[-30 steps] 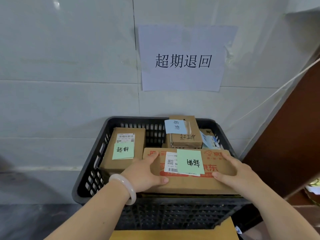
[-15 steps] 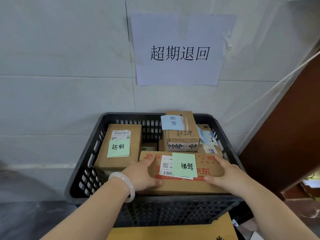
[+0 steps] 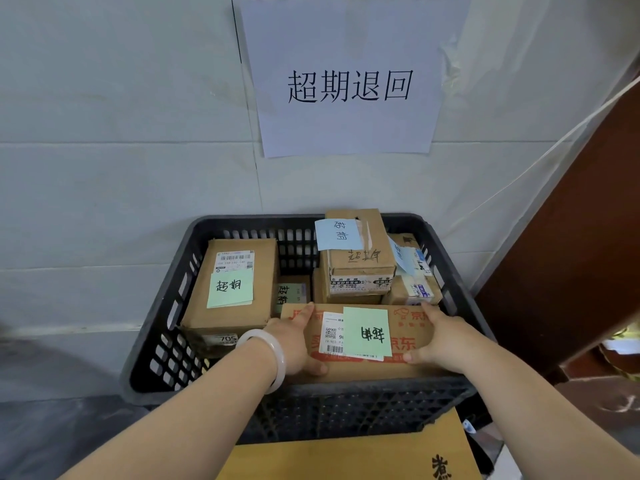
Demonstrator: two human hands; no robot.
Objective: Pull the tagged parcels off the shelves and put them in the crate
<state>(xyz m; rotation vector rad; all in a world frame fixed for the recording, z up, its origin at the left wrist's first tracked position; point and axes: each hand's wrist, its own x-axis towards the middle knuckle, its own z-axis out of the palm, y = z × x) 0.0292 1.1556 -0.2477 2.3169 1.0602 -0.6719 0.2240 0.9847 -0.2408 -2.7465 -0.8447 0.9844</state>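
A black slotted crate point(image 3: 162, 327) stands against the wall. Inside its front edge lies a flat cardboard parcel point(image 3: 408, 327) with red print, a white label and a green tag. My left hand point(image 3: 294, 344), with a pale bangle on the wrist, grips the parcel's left end. Its right end is held by my right hand point(image 3: 440, 341), thumb on the near edge and fingers over the top. A brown parcel with a green tag point(image 3: 232, 289) lies at the crate's left. A taller box with a blue tag point(image 3: 356, 258) stands at the back right, over other parcels.
A white paper sign point(image 3: 346, 77) with black characters hangs on the tiled wall above the crate. A dark brown panel point(image 3: 571, 258) stands to the right. A cardboard box point(image 3: 363, 455) sits below the crate's front wall.
Both hands have lowered the flat parcel deeper into the crate's front, and the camera has moved closer and tilted down slightly.
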